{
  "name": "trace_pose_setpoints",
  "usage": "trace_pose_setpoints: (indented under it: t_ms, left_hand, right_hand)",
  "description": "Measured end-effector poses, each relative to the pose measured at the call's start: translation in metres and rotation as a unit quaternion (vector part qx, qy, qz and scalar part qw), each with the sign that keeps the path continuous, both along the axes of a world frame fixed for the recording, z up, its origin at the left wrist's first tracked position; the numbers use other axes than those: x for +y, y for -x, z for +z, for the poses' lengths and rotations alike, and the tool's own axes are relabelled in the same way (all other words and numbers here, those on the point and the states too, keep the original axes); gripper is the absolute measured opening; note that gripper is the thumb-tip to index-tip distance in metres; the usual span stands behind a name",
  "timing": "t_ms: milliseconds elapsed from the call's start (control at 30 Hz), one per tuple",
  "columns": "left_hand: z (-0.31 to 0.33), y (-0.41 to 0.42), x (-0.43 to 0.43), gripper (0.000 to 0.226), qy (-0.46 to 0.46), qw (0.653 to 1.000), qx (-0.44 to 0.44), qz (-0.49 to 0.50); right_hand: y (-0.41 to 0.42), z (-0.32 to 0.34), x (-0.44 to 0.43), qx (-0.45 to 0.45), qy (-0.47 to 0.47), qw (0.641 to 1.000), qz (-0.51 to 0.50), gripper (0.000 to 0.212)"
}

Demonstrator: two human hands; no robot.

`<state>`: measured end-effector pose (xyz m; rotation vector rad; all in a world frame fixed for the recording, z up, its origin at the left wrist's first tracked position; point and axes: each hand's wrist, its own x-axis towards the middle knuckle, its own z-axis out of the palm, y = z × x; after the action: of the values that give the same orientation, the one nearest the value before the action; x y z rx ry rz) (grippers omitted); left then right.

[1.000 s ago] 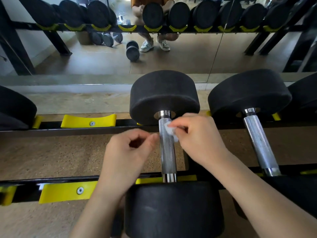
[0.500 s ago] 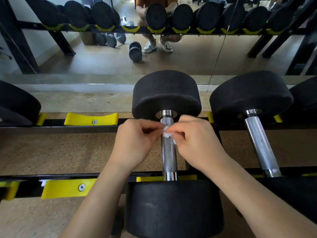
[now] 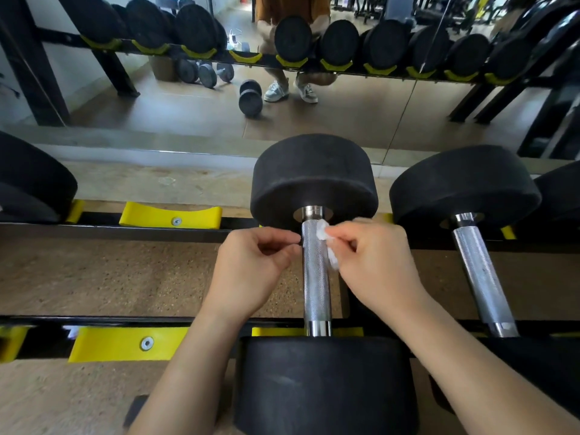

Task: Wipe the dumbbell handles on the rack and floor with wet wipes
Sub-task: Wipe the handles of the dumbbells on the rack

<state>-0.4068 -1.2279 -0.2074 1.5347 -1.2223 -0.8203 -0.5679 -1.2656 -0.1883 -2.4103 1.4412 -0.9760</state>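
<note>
step: you're wiping the handle (image 3: 315, 277) of the middle dumbbell (image 3: 314, 177) on the rack (image 3: 110, 229); work is at the handle's far end, just under the far head.
wet wipe (image 3: 323, 234): small white wad, pressed on the right side of the handle, with a tail hanging down beside the bar.
right hand (image 3: 373, 265): pinches the wipe between thumb and fingertips, other fingers curled.
left hand (image 3: 251, 268): fingers curled, thumb and forefinger tips together against the handle's left side; can't tell whether they hold an end of the wipe.
dumbbell position: lies across both rack rails, near head closest to you, handle bare between the two hands and down to the near collar.
progress: looks early on this bar; most of the knurling sits below the wipe.
next move: wrap the wipe round the bar and draw it toward you along the whole length, keeping pressure on the knurling.
left to do: the neighbour handle (image 3: 480, 277) to the right, and the floor dumbbell (image 3: 250, 97) seen in the mirror (image 3: 188, 105).
</note>
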Motion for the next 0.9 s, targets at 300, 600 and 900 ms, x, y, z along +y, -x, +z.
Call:
trace_pose_setpoints:
  t_ms: [300,600,900]
  left_hand:
    - [-0.003,-0.005,0.003,0.014,0.015,1.000,-0.003,0.010]
    - [-0.001,-0.007,0.006,0.026,0.025,0.998,0.047,-0.031]
    - [0.008,-0.002,0.001,0.033,0.097,0.987,-0.120,-0.048]
  right_hand:
    - [-0.011,0.009,-0.002,0.127,0.040,0.984,0.119,0.019]
    - [0.001,0.005,0.004,0.140,0.031,0.975,0.172,0.019]
    - [0.002,0.006,-0.004,-0.004,-0.043,0.996,0.084,0.011]
